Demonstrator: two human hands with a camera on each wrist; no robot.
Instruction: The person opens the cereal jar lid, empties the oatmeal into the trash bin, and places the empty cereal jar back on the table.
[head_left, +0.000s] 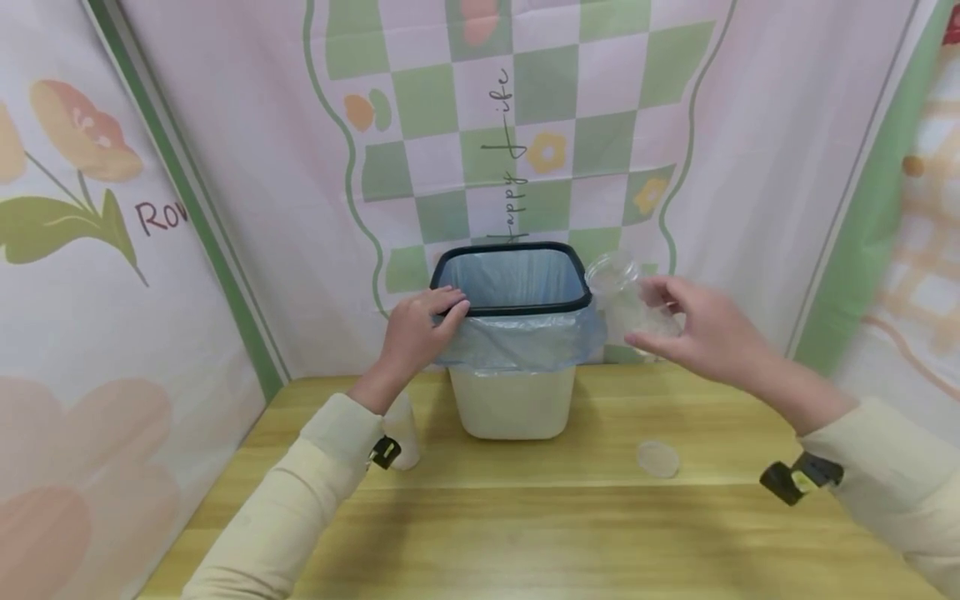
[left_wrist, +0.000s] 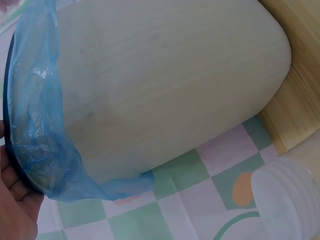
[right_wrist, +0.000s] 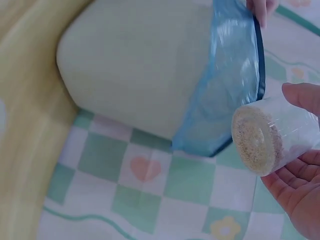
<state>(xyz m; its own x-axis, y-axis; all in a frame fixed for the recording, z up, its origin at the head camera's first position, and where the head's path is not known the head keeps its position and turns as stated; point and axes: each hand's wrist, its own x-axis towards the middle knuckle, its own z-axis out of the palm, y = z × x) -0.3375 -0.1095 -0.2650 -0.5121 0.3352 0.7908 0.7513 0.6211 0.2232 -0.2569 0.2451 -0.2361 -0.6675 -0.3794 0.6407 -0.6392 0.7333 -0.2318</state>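
A pale trash can [head_left: 512,404] stands upright, lined with a blue plastic bag [head_left: 525,337] that folds out over its front beneath a black rim [head_left: 517,310]. My left hand [head_left: 420,329] grips the rim at its left corner. In my right hand [head_left: 705,329], a clear plastic jar [head_left: 626,304] tilts with its mouth toward the can's right edge. Beige grainy matter [right_wrist: 256,140] shows at the jar's base in the right wrist view. Thumb and fingers hold the jar from opposite sides.
A round translucent lid [head_left: 657,458] lies on the wooden table [head_left: 525,517], right of the can. Partly hidden by my left forearm is a white cylindrical container [head_left: 402,433]. Printed cloth [head_left: 540,108] hangs close behind the can and along both sides.
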